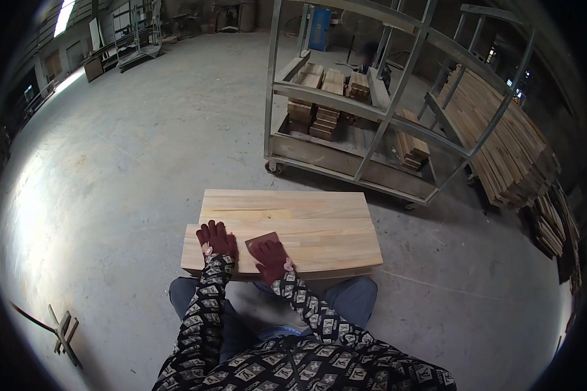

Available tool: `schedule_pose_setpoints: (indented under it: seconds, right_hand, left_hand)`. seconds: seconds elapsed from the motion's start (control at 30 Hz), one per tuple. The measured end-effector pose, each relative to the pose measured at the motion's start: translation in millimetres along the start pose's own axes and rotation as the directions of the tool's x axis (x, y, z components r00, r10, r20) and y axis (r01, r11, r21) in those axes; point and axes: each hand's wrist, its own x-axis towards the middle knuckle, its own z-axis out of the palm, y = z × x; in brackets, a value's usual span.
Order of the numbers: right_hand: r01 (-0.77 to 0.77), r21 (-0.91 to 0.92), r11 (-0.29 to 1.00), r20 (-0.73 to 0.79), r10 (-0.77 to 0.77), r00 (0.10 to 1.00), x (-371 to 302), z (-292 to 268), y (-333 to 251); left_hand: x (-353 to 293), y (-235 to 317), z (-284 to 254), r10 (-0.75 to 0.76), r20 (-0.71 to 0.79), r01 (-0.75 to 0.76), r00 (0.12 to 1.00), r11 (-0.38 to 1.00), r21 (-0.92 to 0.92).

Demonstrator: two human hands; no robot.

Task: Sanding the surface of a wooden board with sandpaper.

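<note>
- The wooden panel (319, 228), the piece under both hands, lies flat at the centre of the frame, above the person's knees; its broad face is up, which probably gives the palms an even surface to bear on.
- The left hand (218, 240), in a maroon glove, rests palm down near the panel's left end, fingers straight and slightly spread, gripping nothing; the spread seems meant to steady the wood.
- The right hand (270, 259), gloved alike, lies over a brown sheet (261, 238) near the panel's front edge; its fingers look partly bent across the sheet, but whether they pinch it I cannot tell. Holding it flat would likely spread the pressure.
- At the panel's left end a lighter strip (190, 246) juts out; whether it is a separate piece is unclear.
- At the upper right, a metal rack (319, 168) carries short stacked lengths of wood (332, 81); its caster (274, 168) suggests it is built to be rolled.
- Beyond it, near the right rim, long boards (502, 143) sit in a tilted-looking pile, perhaps grouped by length.
- A cross-shaped stand (64, 333) is at the lower left.
</note>
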Motion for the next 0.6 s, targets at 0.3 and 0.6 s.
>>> schedule_pose_setpoints:
  seconds: [0.3, 0.6]
  right_hand:
    - [-0.531, -0.278, 0.800, -0.416, 0.398, 0.818, -108.4, -95.5, 199.6]
    - [-0.177, -0.177, 0.968, -0.120, 0.157, 0.980, -6.0, 17.8, 7.1]
  left_hand:
    - [4.6, 8.3, -5.2, 0.014, -0.044, -0.013, 0.999, 1.000, 0.006]
    - [-3.0, -8.7, -5.0, 0.011, -0.069, -0.008, 0.998, 1.000, 0.030]
